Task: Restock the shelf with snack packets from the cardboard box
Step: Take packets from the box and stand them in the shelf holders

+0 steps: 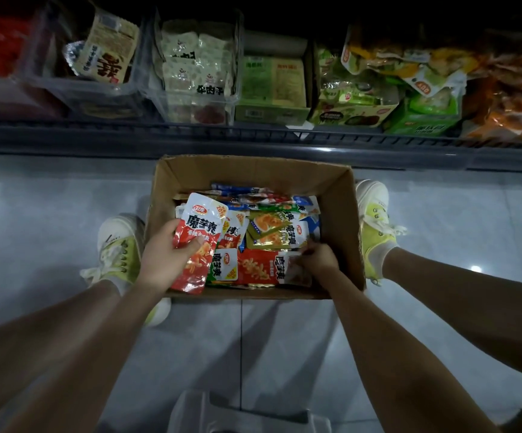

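An open cardboard box (pixel 341 220) stands on the floor between my feet, holding several snack packets in red, green and blue. My left hand (pixel 162 254) grips a red and white snack packet (pixel 201 223) over the box's left side, thumb across its front. My right hand (pixel 317 256) reaches into the box at its near right and pinches the edge of another red packet (pixel 261 270) that lies flat on the pile. The shelf (pixel 253 139) runs across the top of the view, just beyond the box.
On the shelf stand clear plastic bins (pixel 190 98) with pale packets, green cartons (pixel 272 85), and loose green and orange bags (pixel 409 73) at the right. My yellow-green shoes (pixel 119 245) flank the box on grey floor tiles. A pale stool (pixel 247 414) sits under me.
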Demonstrator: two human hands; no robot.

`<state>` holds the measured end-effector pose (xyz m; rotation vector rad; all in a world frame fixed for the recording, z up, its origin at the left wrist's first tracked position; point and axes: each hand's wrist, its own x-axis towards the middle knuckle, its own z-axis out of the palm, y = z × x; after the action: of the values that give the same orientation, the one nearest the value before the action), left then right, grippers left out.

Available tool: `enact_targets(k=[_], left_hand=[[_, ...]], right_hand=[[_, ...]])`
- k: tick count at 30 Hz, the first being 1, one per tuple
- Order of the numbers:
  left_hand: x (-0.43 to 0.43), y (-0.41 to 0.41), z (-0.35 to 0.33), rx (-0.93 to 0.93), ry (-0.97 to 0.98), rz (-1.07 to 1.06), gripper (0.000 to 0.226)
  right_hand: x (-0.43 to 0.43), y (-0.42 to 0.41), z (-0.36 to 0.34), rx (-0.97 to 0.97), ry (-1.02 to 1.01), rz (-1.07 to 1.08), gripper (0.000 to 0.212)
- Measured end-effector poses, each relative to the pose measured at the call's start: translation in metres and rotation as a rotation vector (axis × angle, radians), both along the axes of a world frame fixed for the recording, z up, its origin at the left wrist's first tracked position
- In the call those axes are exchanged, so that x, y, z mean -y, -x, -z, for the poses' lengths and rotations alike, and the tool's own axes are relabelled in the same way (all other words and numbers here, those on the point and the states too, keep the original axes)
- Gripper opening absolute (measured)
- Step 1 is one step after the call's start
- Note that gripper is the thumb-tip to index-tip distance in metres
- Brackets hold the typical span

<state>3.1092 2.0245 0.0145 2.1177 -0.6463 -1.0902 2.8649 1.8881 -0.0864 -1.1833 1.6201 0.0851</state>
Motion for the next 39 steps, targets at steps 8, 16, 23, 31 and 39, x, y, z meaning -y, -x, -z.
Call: enact_targets(k=[8,16,23,31,39], left_hand=[[-0.002,0.007,-0.017,0.059,0.017,-0.007,0.034],[0.006,0.017,-0.072,0.013,0.168,0.007,0.034],[0.024,0.050,-0.142,-0.208,0.312,0.097,0.040],[0.035,0.054,-0.206,-0.068,0.491,0.005,0.040],[0.042,0.056,-0.261,-0.009,0.505,0.156,0.047]], right_hand=[[-0.007,-0.005,-0.062,0.421,0.096,0.190,0.013],[0.007,-0.002,-0.160,0.601,0.029,0.069,0.011],[0.010,-0.029,-0.233,0.745,0.077,0.049,0.004],[0.009,-0.020,-0.295,0.762,0.116,0.099,0.057],[-0.002,-0.014,-0.344,0.809,0.294,-0.101,0.020]])
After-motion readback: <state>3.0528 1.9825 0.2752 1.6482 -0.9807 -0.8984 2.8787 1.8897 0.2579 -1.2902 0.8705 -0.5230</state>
